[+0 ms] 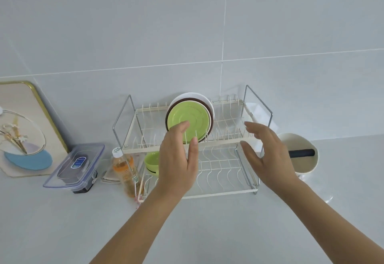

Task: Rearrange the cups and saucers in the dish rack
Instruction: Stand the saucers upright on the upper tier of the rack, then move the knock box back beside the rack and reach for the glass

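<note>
A two-tier white wire dish rack (226, 139) stands against the tiled wall. On its upper tier a green saucer (195, 116) stands on edge, with a brown saucer (167, 116) and a white saucer (193, 96) behind it. A green cup (151, 161) sits at the left of the lower tier. My left hand (178, 160) hovers in front of the green saucer with fingers straight, holding nothing. My right hand (268, 151) is spread open in front of the rack's right end, holding nothing.
A clear lidded container (76, 164) and a bottle of orange liquid (123, 168) stand left of the rack. A framed picture (22, 128) leans on the wall at far left. A cream pot (299, 153) with a dark handle sits right of the rack.
</note>
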